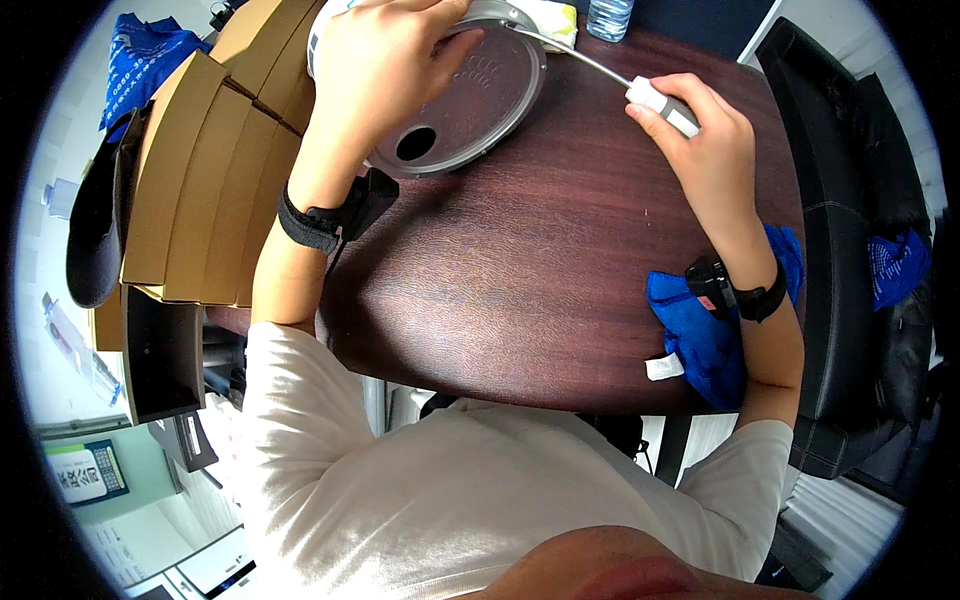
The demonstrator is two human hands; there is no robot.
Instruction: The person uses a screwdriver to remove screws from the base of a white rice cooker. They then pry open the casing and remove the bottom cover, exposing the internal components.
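Observation:
At the top of the head view, a round see-through plastic piece (487, 95) with a raised rim and an oval dark hole tilts above the table. My left hand (385, 55) is closed on its upper left part, thumb lying across its face; some fingertips are cut off by the frame edge. In my right hand (715, 140) is a screwdriver (655, 98) with a white and grey handle, pinched between thumb and fingers. Its long thin shaft points up and left, the tip meeting the rim of the round piece. A black strap device sits on each wrist.
My hands are above a dark brown wooden table (520, 270). Cardboard boxes (190, 190) stand stacked at the left. A blue cloth (700, 340) lies under my right forearm. A clear water bottle (608, 18) stands at the far edge, and a black sofa (840, 250) runs along the right.

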